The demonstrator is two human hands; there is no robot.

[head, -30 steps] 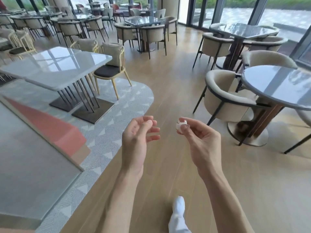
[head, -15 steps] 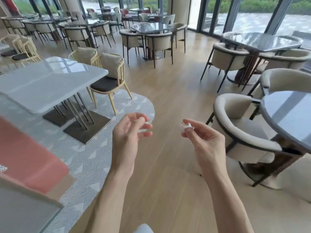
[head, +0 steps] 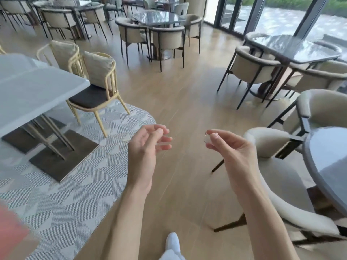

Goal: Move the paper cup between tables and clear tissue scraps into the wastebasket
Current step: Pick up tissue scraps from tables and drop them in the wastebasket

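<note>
A small white tissue scrap [head: 206, 139] is pinched between the thumb and fingertips of my right hand [head: 231, 151], held at waist height over the wooden floor. My left hand [head: 146, 147] hovers beside it, about a hand's width to the left, with its fingers loosely curled; I see nothing in it. No paper cup and no wastebasket appear in this view.
A white rectangular table [head: 28, 87] with a yellow-framed chair [head: 95, 87] stands left on a patterned carpet [head: 75, 194]. A dark round table [head: 330, 166] and cream armchair [head: 281, 166] crowd the right. Several more tables and chairs fill the back; a wooden aisle [head: 180, 102] runs ahead.
I have walked forward along the aisle: the white table and round table slid closer and outward. Both hands keep the same pose, the right still pinching the scrap.
</note>
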